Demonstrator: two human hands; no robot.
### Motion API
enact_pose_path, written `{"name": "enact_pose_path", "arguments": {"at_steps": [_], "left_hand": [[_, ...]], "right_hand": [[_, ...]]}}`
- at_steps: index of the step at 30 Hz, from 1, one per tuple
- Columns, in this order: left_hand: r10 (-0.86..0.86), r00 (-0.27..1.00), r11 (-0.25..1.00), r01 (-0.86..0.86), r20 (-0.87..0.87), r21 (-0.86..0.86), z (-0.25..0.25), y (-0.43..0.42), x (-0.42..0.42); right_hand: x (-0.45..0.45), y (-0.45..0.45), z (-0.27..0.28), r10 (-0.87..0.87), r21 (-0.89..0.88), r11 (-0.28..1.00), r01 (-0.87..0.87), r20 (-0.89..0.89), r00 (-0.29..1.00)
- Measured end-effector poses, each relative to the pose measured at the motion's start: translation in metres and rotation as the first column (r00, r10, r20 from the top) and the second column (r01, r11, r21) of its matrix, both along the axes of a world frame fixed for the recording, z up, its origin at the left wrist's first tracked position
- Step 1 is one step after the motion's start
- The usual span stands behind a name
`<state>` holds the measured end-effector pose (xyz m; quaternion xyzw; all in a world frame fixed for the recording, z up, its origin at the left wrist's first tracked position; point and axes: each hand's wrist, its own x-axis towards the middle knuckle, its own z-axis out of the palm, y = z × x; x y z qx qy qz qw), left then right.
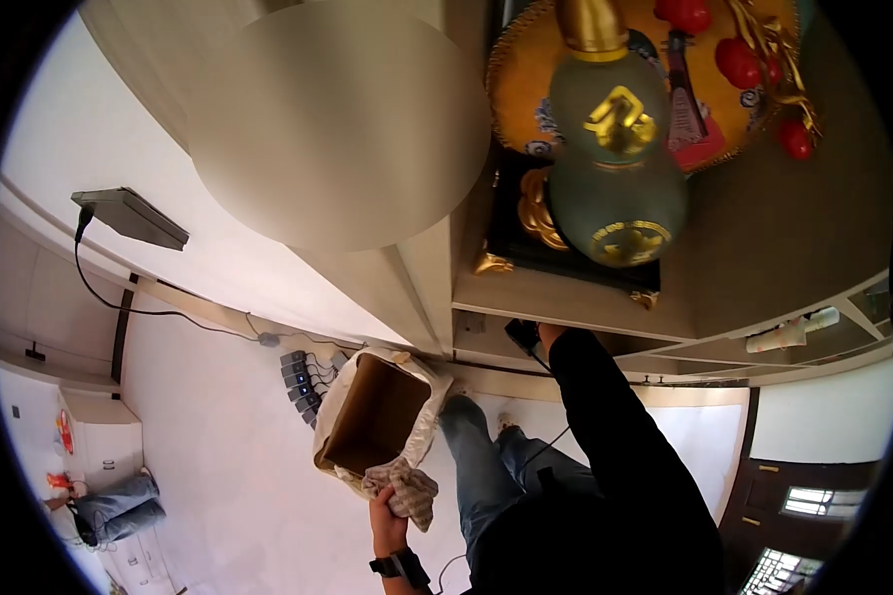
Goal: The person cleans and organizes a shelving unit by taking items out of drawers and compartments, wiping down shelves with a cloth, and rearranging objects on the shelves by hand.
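Note:
My left hand [385, 508] is closed on a checkered beige cloth [412, 488], at the near edge of an open box [429, 385] with a light covering over its rim. The box stands on the floor, its brown inside showing. My right arm, in a black sleeve, reaches to the shelf below the ornaments. Only a small part of my right hand [546, 335] shows there, beside a small black object [523, 335]; its fingers are hidden.
On the shelf [566, 297] above stand a green gourd-shaped bottle [620, 159] and an orange round ornament [526, 79]. Black devices [300, 385] with cables lie on the floor left of the box. Another person's legs [119, 511] show at far left.

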<state>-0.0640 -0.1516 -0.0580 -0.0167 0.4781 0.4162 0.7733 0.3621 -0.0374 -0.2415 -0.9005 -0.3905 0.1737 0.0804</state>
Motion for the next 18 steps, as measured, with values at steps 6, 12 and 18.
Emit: {"name": "enact_pose_path", "arguments": {"at_steps": [6, 12, 18], "left_hand": [[-0.045, 0.997, 0.999, 0.047, -0.055, 0.025, -0.004, 0.022, -0.014], [-0.065, 0.998, 0.998, 0.064, 0.007, 0.012, 0.001, 0.036, -0.002], [-0.098, 0.995, 0.995, 0.098, -0.031, 0.018, 0.001, 0.035, 0.013]], "right_hand": [[-0.002, -0.013, -0.008, -0.006, -0.024, 1.000, 0.007, 0.033, 0.999], [-0.002, -0.016, -0.004, -0.014, -0.011, 1.000, 0.015, 0.042, 0.999], [-0.006, -0.010, -0.006, -0.013, 0.001, 1.000, 0.013, 0.042, 0.999]]}}
